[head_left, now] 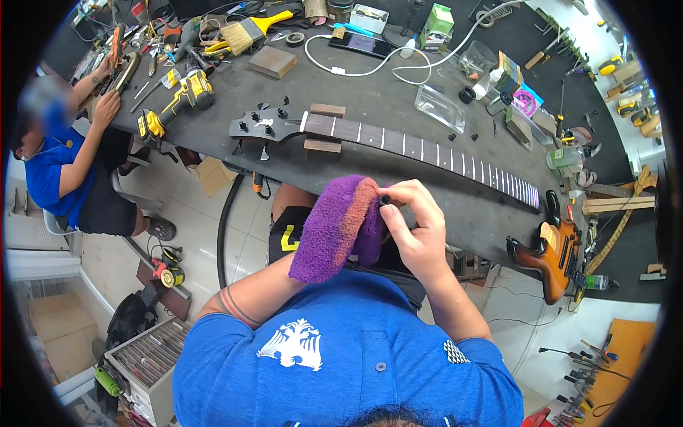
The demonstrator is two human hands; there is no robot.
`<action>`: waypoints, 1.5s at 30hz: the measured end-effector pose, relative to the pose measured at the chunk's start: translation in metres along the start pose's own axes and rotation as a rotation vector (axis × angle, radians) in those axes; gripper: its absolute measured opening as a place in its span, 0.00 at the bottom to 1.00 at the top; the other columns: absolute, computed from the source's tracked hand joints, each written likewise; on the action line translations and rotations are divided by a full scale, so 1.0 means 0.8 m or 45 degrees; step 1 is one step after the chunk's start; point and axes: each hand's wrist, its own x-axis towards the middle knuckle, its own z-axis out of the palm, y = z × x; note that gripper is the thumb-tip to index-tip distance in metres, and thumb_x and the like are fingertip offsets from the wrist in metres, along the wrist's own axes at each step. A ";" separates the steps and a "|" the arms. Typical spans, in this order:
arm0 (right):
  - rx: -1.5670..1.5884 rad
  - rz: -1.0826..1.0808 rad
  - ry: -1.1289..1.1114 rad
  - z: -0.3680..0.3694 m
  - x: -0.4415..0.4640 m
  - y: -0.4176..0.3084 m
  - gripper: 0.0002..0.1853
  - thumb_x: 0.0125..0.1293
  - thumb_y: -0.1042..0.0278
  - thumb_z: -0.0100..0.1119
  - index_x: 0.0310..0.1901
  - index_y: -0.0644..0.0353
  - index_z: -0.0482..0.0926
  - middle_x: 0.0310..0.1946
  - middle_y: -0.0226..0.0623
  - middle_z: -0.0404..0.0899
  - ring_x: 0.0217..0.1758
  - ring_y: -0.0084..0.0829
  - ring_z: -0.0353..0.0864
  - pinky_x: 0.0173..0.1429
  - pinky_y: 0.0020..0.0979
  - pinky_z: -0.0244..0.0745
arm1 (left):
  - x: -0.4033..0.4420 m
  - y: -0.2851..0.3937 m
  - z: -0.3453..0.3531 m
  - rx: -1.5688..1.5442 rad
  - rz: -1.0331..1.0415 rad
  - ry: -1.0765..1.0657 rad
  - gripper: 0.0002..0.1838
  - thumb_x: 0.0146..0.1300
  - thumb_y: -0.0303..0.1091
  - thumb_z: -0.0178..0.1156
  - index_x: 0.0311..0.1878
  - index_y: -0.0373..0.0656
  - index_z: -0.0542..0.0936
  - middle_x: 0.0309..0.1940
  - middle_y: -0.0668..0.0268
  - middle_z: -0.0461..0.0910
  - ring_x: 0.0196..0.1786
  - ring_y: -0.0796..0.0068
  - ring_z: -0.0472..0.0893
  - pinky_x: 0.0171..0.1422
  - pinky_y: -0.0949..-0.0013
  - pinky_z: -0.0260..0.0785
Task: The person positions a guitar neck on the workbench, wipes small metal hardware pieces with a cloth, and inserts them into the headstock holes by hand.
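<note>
above the lap, just off the near edge of the bench (228,89): pinching a small black knob-like part (385,200) between thumb and index of the right hand (421,233), its fingers pressed together at the tips, right at the edge of a purple terry cloth (327,231) with an orange-brown band. wrapped in that cloth and hidden by it, the left hand; cannot tell whether spread or pressed together there. both forearms bent inward before a blue shirt (341,349).

on the bench ahead, lying crosswise: a guitar neck (420,148) with a dark fretboard and a black headstock (260,125) fitted with tuners, a wooden block (327,110) showing beside it near the nut. near its far right end, a sunburst guitar body (546,260). beyond the neck, a clear plastic tray (441,107), a white cable (338,70) and a rectangular block (272,62). toward the left, a yellow cordless drill (186,96) and a yellow-handled paintbrush (245,34). seated at the left end, a co-worker (67,164) in blue, both hands up at the bench edge.
</note>
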 end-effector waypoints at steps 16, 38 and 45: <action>0.056 -0.076 -0.204 -0.011 0.011 0.007 0.09 0.71 0.78 0.73 0.51 0.65 0.87 0.48 0.39 0.84 0.53 0.33 0.84 0.61 0.34 0.79 | -0.001 0.016 -0.005 -0.412 -0.193 0.040 0.18 0.81 0.31 0.65 0.69 0.39 0.79 0.61 0.60 0.82 0.62 0.69 0.83 0.69 0.65 0.77; 0.662 0.086 -0.115 0.019 -0.008 0.024 0.05 0.85 0.74 0.58 0.55 0.66 0.78 0.50 0.40 0.80 0.54 0.30 0.79 0.64 0.33 0.76 | -0.022 -0.033 -0.006 -0.341 -0.049 0.004 0.29 0.83 0.30 0.63 0.82 0.39 0.70 0.72 0.59 0.79 0.74 0.68 0.79 0.81 0.63 0.71; 0.605 0.013 0.007 0.036 0.070 0.015 0.09 0.81 0.80 0.60 0.57 0.62 0.76 0.51 0.38 0.81 0.52 0.27 0.83 0.63 0.35 0.80 | -0.030 -0.024 -0.021 0.669 0.251 0.071 0.35 0.77 0.32 0.68 0.84 0.42 0.69 0.82 0.51 0.71 0.85 0.51 0.70 0.91 0.56 0.59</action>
